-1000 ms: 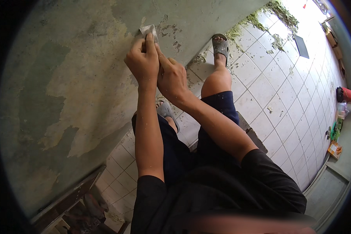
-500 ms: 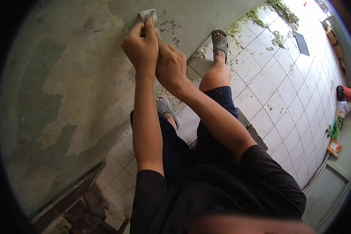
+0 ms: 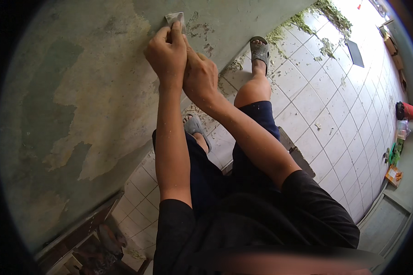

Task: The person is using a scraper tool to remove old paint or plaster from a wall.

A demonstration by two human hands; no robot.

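Note:
The metal blade of a scraper [image 3: 175, 17] lies against the green painted wall [image 3: 101, 91], its edge near a patch of flaked paint. My left hand [image 3: 166, 55] is closed on the blade's lower part, with one finger stretched along its face. Just to the right and below, my right hand [image 3: 200, 75] is closed around the scraper's handle end, which is hidden by the fingers. Both hands touch side by side. Elsewhere the wall shows large pale areas where the green coat is gone.
Paint flakes [image 3: 339, 20] lie in heaps along the wall's foot and scatter over the white floor tiles [image 3: 303, 119]. A dark flat panel [image 3: 354, 52] rests on the tiles. To the right stand a red cylinder [image 3: 409, 111] and small packages [image 3: 393, 175]. Dark clutter [image 3: 101, 256] sits lower left.
The scraper and both hands have shifted very slightly down and to the right along the wall. My grip looks the same.

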